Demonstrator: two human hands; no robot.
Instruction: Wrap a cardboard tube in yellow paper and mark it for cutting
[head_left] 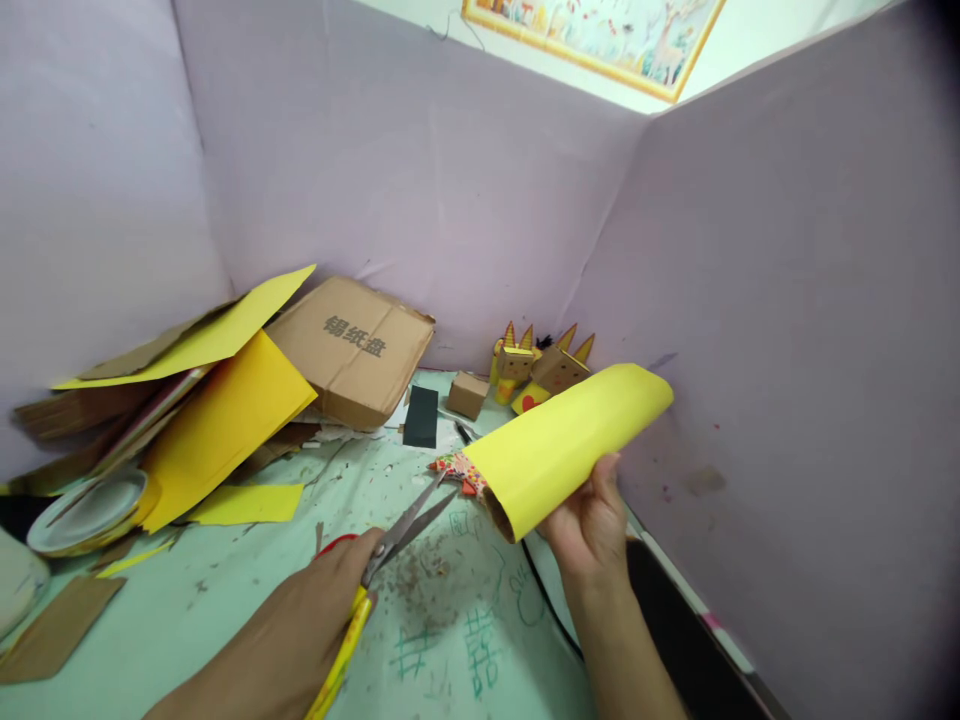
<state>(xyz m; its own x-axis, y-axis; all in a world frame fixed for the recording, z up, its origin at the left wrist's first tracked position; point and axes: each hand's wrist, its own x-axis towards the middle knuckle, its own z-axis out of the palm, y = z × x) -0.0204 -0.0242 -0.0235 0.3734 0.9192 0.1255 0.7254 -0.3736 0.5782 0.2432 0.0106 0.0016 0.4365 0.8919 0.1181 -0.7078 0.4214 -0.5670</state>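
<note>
Head view: left hand (322, 597) grips parted scissors (387, 548), right hand (589, 528) grasping a yellow tube (570, 440) near the blades

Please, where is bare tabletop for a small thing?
Between the brown cardboard strip and the left hand; also between the scissors and the black cable, among drawings and specks. Rear left is crowded: yellow sheets, a cardboard box.

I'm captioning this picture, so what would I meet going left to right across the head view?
Cardboard scrap, orange-yellow sheet, scissors in the left hand, small cardboard box, yellow tube in the right hand.
</note>
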